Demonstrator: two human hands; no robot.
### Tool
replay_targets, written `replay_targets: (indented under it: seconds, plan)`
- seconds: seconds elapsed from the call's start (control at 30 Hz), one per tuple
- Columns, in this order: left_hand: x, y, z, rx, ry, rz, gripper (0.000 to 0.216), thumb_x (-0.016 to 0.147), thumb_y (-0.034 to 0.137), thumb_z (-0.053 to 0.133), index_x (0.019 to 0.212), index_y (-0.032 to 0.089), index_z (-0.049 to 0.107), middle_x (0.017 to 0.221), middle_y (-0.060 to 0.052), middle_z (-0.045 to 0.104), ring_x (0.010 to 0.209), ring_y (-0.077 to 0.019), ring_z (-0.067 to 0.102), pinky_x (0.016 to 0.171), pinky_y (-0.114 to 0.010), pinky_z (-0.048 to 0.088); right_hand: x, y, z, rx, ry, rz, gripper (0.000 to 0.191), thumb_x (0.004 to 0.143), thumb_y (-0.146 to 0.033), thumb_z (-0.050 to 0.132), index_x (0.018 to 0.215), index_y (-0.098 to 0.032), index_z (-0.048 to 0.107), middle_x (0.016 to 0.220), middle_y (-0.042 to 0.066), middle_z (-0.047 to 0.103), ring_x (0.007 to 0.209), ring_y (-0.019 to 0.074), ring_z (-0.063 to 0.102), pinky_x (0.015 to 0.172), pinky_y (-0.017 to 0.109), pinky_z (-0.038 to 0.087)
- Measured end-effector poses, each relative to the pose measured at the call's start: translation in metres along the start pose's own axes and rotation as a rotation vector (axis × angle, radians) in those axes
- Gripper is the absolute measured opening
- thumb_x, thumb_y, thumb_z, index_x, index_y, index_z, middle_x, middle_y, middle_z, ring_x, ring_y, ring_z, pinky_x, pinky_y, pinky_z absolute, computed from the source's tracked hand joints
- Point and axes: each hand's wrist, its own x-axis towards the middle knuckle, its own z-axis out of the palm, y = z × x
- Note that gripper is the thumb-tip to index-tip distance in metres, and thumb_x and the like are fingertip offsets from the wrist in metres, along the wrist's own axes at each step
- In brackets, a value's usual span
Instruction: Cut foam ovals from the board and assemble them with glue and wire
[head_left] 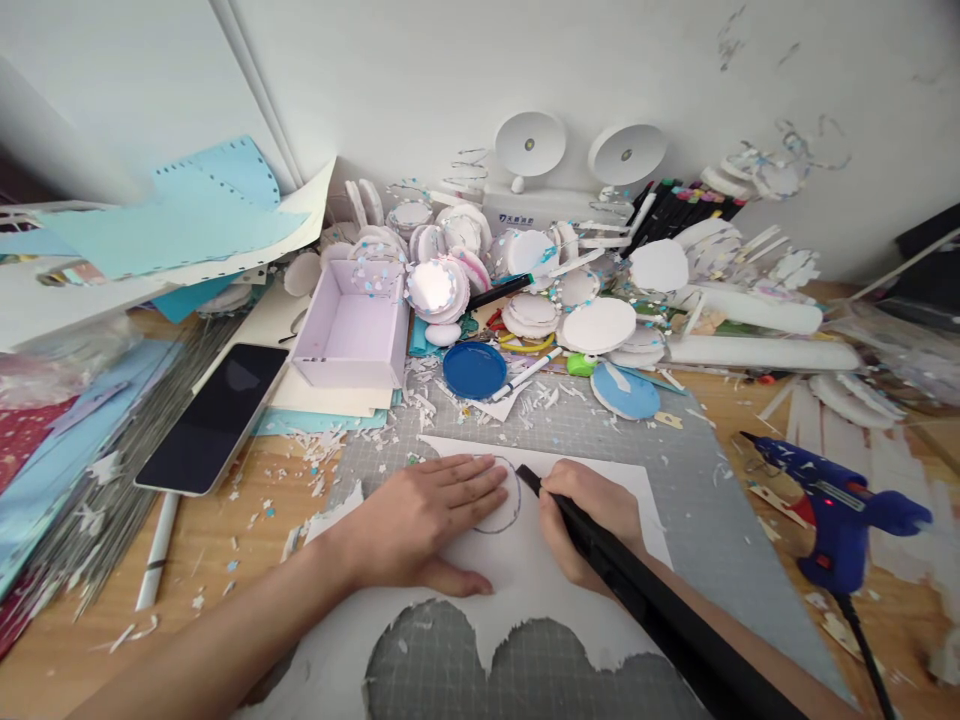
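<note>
A white foam sheet with ragged cut-outs along its near edge lies on a grey cutting mat. My left hand lies flat on the sheet, fingers stretched out, pressing it down beside a drawn circle outline. My right hand is closed round a long black tool whose tip touches the sheet at the circle's right edge.
A blue glue gun rests at the right. A tablet and a white stylus lie left. Behind the mat sit a pale pink box, a blue lid, many white foam discs, markers and paper scraps. Coloured paper is stacked at far left.
</note>
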Motion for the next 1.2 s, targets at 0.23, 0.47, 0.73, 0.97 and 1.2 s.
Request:
replay_targets:
  seconds: [0.23,0.47,0.73,0.97,1.2]
  plan:
    - [-0.001,-0.001,0.001,-0.034,-0.017,-0.048,0.075,0.081,0.059,0.058,0.134,0.006,0.050,0.141,-0.017,0.047,0.131,-0.0292,0.046,0.110,-0.043,0.039,-0.004,-0.003,0.000,-0.027,-0.052,0.033,0.019,0.076,-0.009,0.053,0.070,-0.022,0.041,0.056,-0.005,0.038,0.045,0.0108,0.039,0.045,0.026,0.033]
    - [-0.001,-0.002,0.000,-0.068,0.005,-0.066,0.076,0.079,0.058,0.061,0.135,0.008,0.049,0.140,-0.017,0.049,0.131,-0.0281,0.047,0.109,-0.043,0.039,-0.006,-0.013,-0.009,-0.001,-0.094,0.137,0.019,0.078,-0.010,0.049,0.070,-0.023,0.038,0.055,-0.006,0.036,0.043,0.0104,0.036,0.043,0.026,0.029]
    - [0.000,0.001,-0.006,0.011,0.006,0.068,0.065,0.087,0.052,0.054,0.130,0.004,0.052,0.134,-0.018,0.055,0.128,-0.0302,0.049,0.107,-0.043,0.043,-0.009,0.002,-0.015,0.109,0.062,0.191,0.017,0.081,-0.009,0.050,0.084,-0.025,0.048,0.064,-0.003,0.052,0.050,0.0138,0.049,0.047,0.027,0.040]
    - [-0.001,0.002,-0.002,0.010,0.033,0.071,0.065,0.087,0.051,0.055,0.128,0.002,0.052,0.133,-0.019,0.055,0.128,-0.0297,0.049,0.108,-0.043,0.042,-0.006,0.007,-0.009,0.099,-0.038,0.154,0.012,0.081,-0.011,0.050,0.084,-0.023,0.050,0.066,-0.002,0.054,0.055,0.0135,0.053,0.053,0.027,0.043]
    - [-0.001,0.002,-0.002,0.026,0.034,0.075,0.065,0.087,0.053,0.054,0.127,0.001,0.054,0.133,-0.020,0.055,0.127,-0.0311,0.050,0.108,-0.044,0.043,-0.004,0.004,-0.007,0.065,-0.081,0.136,0.011,0.082,-0.012,0.049,0.080,-0.023,0.048,0.061,-0.002,0.050,0.050,0.0130,0.049,0.050,0.026,0.041]
